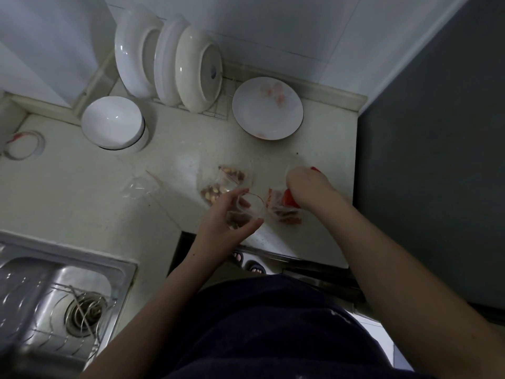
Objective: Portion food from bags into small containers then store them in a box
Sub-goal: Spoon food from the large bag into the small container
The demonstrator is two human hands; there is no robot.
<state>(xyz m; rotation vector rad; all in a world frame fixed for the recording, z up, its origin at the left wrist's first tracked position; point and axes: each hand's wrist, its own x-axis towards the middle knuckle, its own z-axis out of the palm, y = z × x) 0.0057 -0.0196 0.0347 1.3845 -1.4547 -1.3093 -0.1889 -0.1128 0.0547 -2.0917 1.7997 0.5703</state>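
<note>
Left hand (232, 214) curled fingers round clear cup (252, 207); thin, light, prob. crushable, so hold sides gently; right hand (308, 187) gripped floppy bag (281, 212) by top.

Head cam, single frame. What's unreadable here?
Head view only:
1. Right hand: its own back hides the fingers, so its grip on the red-and-clear bag is unclear.
2. Small clear container in the left hand: contents are dim and blurred.
3. Food bags on the counter: pieces are too small to identify.
4. Sink: cut off by the left edge.
5. Storage box: not in view.
</note>
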